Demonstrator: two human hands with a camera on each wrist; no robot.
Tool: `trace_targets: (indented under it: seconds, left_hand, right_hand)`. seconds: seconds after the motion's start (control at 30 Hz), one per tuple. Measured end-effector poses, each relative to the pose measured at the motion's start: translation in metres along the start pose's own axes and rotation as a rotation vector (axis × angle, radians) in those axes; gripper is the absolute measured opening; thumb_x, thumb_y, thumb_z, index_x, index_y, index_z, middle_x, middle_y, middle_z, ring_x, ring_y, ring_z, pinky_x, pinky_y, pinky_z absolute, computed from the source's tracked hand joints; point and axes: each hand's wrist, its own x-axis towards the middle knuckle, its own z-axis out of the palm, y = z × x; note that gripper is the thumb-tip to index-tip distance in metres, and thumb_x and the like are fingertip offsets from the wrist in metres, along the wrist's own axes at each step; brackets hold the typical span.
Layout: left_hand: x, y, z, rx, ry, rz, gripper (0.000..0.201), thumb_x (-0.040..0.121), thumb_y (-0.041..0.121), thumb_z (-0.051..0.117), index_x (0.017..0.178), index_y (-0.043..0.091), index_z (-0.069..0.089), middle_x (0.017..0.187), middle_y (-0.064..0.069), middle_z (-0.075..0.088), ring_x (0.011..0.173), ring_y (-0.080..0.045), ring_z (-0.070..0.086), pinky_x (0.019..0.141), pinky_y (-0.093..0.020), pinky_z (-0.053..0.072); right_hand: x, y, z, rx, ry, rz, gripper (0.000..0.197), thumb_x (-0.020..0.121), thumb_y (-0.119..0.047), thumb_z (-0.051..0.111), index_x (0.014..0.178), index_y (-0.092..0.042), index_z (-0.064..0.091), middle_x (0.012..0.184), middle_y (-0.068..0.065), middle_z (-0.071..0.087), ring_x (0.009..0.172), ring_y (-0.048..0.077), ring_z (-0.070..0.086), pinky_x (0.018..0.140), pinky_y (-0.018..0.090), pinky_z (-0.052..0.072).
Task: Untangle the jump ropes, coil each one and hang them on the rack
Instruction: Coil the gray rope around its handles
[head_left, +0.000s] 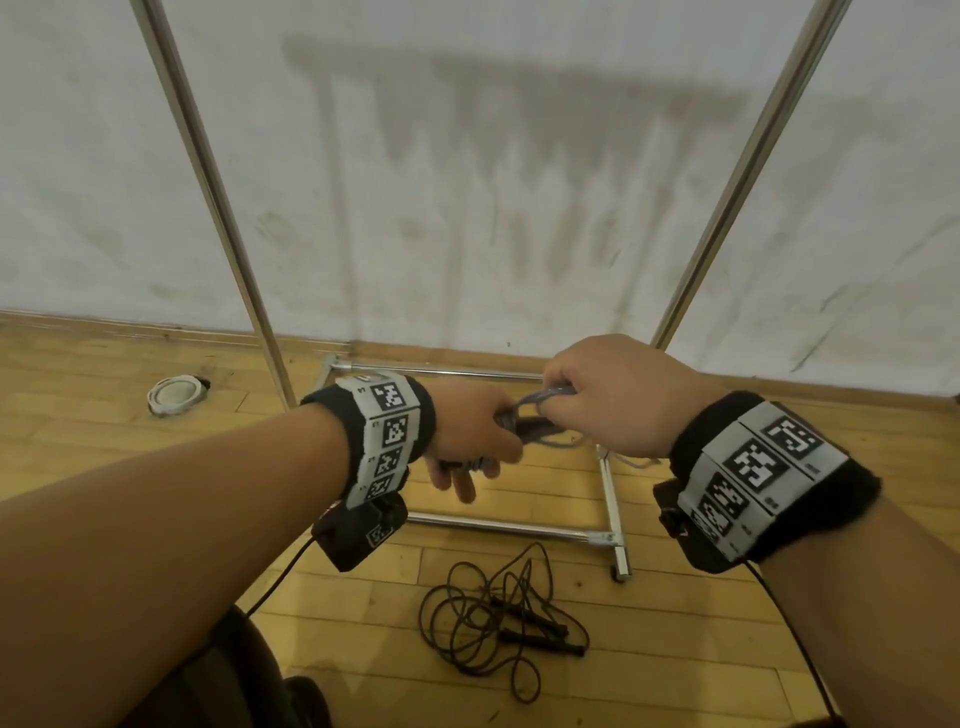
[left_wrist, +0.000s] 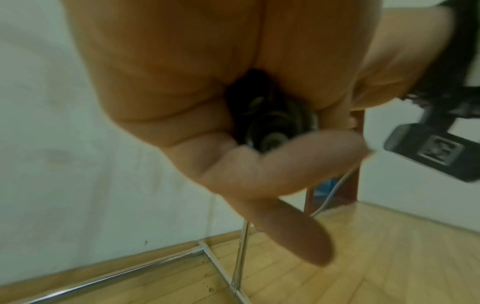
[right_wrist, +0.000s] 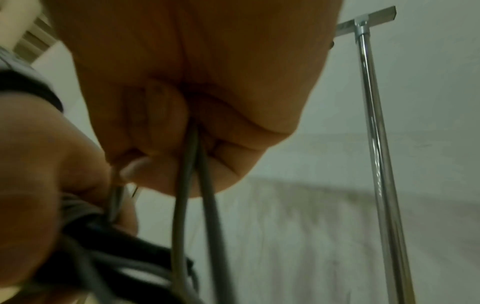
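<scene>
1. Grey rope (head_left: 535, 423) bunched between both hands at chest height, loops running left-right, in front of rack (head_left: 722, 218).
2. L hand (head_left: 467, 436) fisted round handles + coil; R hand (head_left: 618, 395) pinching two strands, just beside L.
3. Black rope (head_left: 498, 629) tangled on floor below, well apart from both hands.
4. Rack top bar out of head view, prob. above the hands.

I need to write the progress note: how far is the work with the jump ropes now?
Done: nothing hangs on the visible rack poles. In hand: both hands, left hand and right hand, grip the grey rope, gathering it into loops. Left: the black rope lies loose on the floor, uncoiled.
</scene>
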Motion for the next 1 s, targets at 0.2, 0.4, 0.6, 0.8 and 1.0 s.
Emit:
trace_targets:
  seconds: [0.2, 0.4, 0.6, 0.8, 1.0]
  left_hand:
    - [0.006, -0.006, -0.023, -0.328, 0.262, 0.082, 0.011, 0.104, 0.022, 0.064, 0.112, 0.016, 0.064, 0.076, -0.005, 0.075, 0.069, -0.021, 0.076, 0.045, -0.028, 0.052]
    - [-0.007, 0.002, -0.031, -0.684, 0.230, 0.177, 0.024, 0.099, 0.024, 0.072, 0.115, 0.007, 0.064, 0.075, -0.008, 0.067, 0.058, -0.018, 0.061, 0.037, -0.023, 0.041]
    - [-0.016, 0.009, -0.030, -0.855, 0.283, 0.183, 0.046, 0.102, 0.052, 0.061, 0.106, 0.006, 0.066, 0.069, -0.006, 0.066, 0.051, -0.018, 0.059, 0.035, -0.022, 0.040]
    - [-0.018, 0.006, -0.040, -1.001, 0.363, 0.290, 0.042, 0.105, 0.043, 0.057, 0.106, 0.002, 0.068, 0.073, -0.011, 0.067, 0.053, -0.023, 0.062, 0.039, -0.026, 0.046]
    - [-0.027, 0.005, -0.037, -0.786, -0.015, 0.459, 0.035, 0.098, 0.040, 0.062, 0.100, 0.006, 0.070, 0.075, -0.012, 0.068, 0.056, -0.023, 0.065, 0.040, -0.026, 0.049]
  right_hand:
    - [-0.003, -0.006, 0.001, 0.109, 0.011, 0.003, 0.031, 0.108, -0.038, 0.041, 0.104, -0.020, 0.065, 0.082, -0.002, 0.059, 0.076, 0.016, 0.057, 0.070, 0.036, 0.047]
    - [0.000, 0.011, 0.013, 0.295, -0.006, 0.117, 0.028, 0.110, -0.036, 0.035, 0.105, -0.025, 0.061, 0.079, -0.004, 0.057, 0.071, 0.012, 0.054, 0.064, 0.029, 0.042]
    - [0.000, 0.009, 0.014, 0.353, 0.067, 0.089, 0.029, 0.109, -0.036, 0.036, 0.097, -0.026, 0.060, 0.075, -0.007, 0.056, 0.067, 0.010, 0.052, 0.062, 0.028, 0.040]
    - [-0.006, 0.006, 0.009, 0.380, 0.110, 0.053, 0.028, 0.108, -0.037, 0.039, 0.096, -0.026, 0.062, 0.074, -0.007, 0.058, 0.064, 0.008, 0.052, 0.062, 0.028, 0.042]
    - [-0.002, 0.025, 0.020, 0.451, -0.011, 0.081, 0.029, 0.108, -0.036, 0.043, 0.095, -0.021, 0.065, 0.065, -0.007, 0.056, 0.052, 0.003, 0.047, 0.057, 0.026, 0.042]
